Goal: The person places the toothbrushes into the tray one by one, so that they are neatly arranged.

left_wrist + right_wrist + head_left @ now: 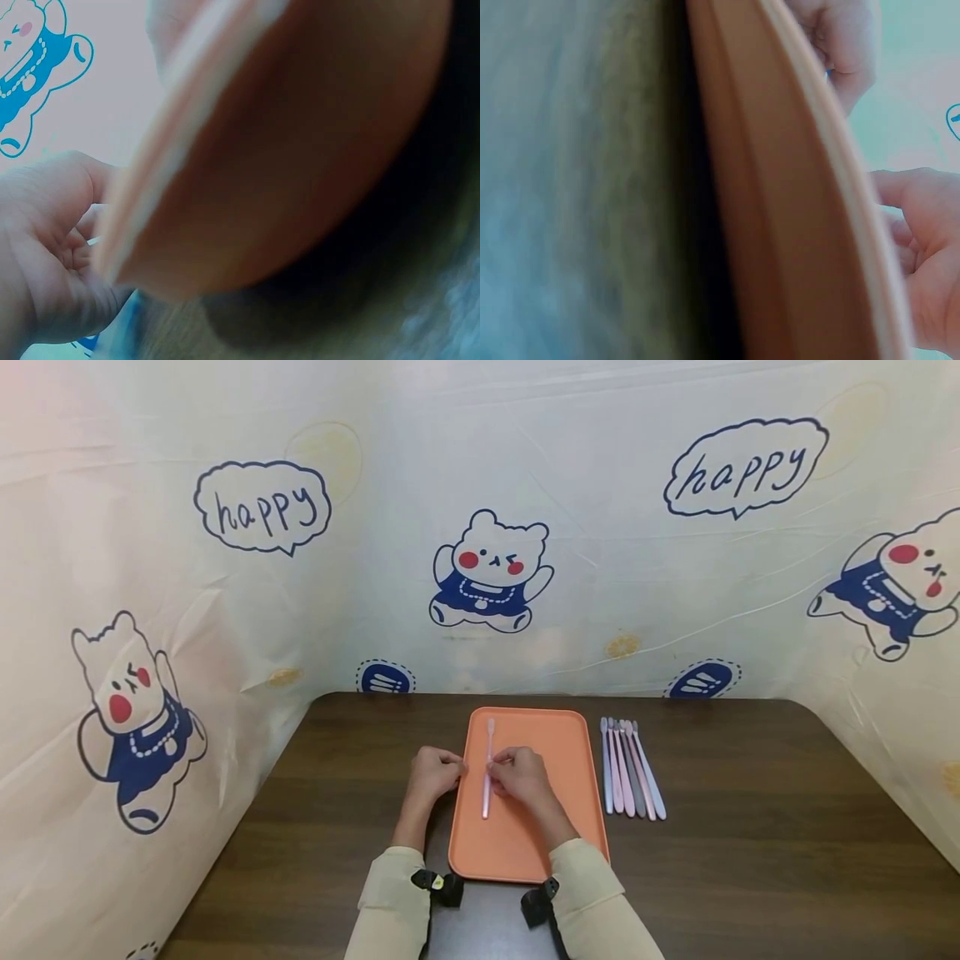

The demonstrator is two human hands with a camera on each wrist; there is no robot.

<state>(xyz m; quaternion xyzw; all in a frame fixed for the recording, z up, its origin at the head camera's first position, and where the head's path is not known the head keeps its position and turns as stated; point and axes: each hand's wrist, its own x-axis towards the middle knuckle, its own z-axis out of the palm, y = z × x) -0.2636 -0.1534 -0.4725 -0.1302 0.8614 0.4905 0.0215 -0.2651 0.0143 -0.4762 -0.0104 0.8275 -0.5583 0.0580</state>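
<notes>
- Toothbrush (486, 797) on left side of orange tray (566, 760), pinched by right hand (522, 774).
- Left hand (435, 772) curled at tray edge, hold unclear.
- Apparently just one placed; row of brushes (623, 772) beside tray remaining.

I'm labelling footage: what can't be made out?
Head view: bristles of the pink toothbrush, too small; part of its handle, under the right hand.
Left wrist view: the left hand, partly behind the blurred orange tray.
Right wrist view: the right hand, cut off by right edge.
</notes>
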